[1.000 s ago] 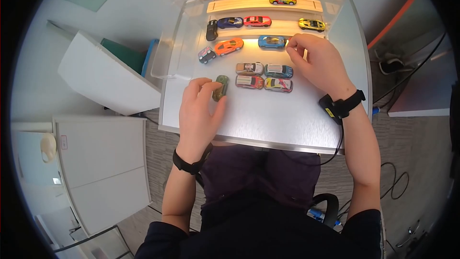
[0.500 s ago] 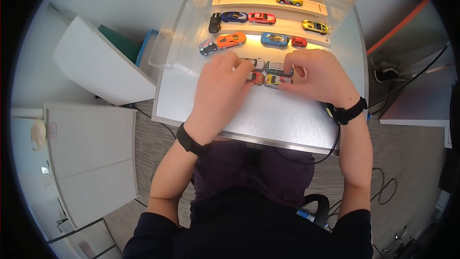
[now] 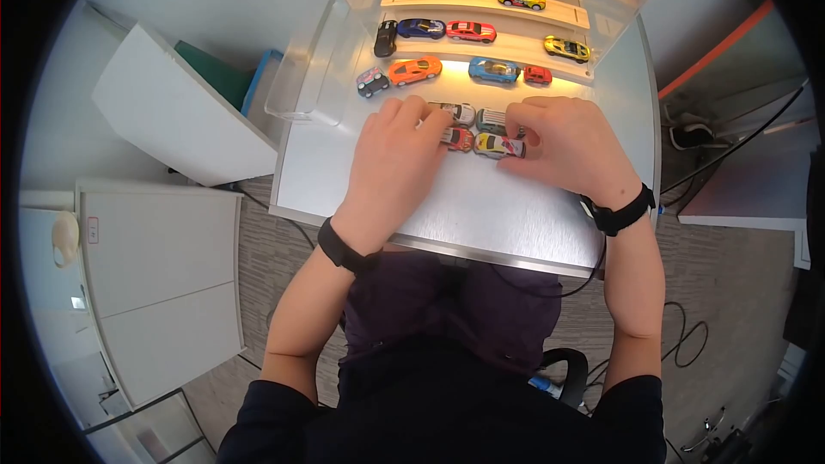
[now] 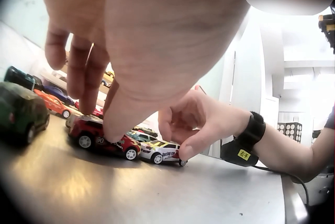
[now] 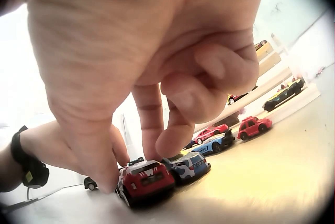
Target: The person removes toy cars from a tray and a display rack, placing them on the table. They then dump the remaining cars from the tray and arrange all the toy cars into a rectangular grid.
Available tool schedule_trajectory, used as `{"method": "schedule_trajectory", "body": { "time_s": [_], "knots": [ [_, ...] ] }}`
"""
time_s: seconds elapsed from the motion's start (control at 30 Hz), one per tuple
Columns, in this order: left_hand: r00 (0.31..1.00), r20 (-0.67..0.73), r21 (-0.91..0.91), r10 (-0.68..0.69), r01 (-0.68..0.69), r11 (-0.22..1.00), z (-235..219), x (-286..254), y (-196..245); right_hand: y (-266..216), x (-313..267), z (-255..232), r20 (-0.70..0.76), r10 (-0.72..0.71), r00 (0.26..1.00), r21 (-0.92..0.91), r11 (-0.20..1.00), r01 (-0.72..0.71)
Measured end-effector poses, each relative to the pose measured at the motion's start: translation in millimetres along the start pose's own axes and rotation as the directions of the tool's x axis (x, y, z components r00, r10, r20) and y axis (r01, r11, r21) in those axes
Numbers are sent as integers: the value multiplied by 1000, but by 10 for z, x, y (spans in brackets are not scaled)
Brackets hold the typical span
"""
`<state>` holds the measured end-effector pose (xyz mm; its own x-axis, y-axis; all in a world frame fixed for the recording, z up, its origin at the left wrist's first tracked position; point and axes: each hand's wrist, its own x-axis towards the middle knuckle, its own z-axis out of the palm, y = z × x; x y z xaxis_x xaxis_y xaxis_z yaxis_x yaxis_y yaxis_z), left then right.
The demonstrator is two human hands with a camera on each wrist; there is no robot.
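Observation:
Four toy cars stand in a tight two-by-two block on the metal table: silver (image 3: pixel 455 112), teal (image 3: pixel 492 119), red (image 3: pixel 459 140) and yellow-white (image 3: pixel 499 146). My left hand (image 3: pixel 394 159) is around the block's left end, its thumb against the red car (image 4: pixel 99 136) and fingers at the far side. Around the right end, my right hand (image 3: pixel 569 144) has its thumb on the yellow-white car (image 4: pixel 162 151) and its index finger by the camouflage car (image 5: pixel 189 167); its other fingers are curled. A green car (image 4: pixel 22 111) stands beside my left hand, hidden in the head view.
Behind the block stand orange (image 3: pixel 415 70), blue (image 3: pixel 493 70) and small red (image 3: pixel 538 75) cars. Farther back, wooden shelves (image 3: pixel 447 0) inside a clear case hold several cars. The table's front edge (image 3: pixel 447 253) is near my body.
My left hand has left the green car and moved right to the block. My right hand has come down from the small red car to the block's right end, its fingers now closer in.

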<state>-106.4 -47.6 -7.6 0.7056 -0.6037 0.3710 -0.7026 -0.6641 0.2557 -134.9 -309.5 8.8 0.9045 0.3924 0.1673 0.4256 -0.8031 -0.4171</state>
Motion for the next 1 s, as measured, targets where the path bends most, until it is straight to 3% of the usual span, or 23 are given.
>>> {"method": "schedule_trajectory", "body": {
  "time_s": [0.33,0.43,0.83,1.0],
  "knots": [
    [1000,16,3,-4,4,1000,43,5,-14,-5,18,3,36,39,999,11,999,-39],
    [1000,23,0,-10,10,1000,43,2,-14,60,5,82,-49,-48,998,12,999,49],
    [1000,2,-68,-24,24,997,-44,6,48,41,0,71,-52,-35,998,19,999,36],
    [996,69,-132,-61,69,989,-183,-200,349,-57,-84,-116,132,61,989,91,993,-74]
  ]
}}
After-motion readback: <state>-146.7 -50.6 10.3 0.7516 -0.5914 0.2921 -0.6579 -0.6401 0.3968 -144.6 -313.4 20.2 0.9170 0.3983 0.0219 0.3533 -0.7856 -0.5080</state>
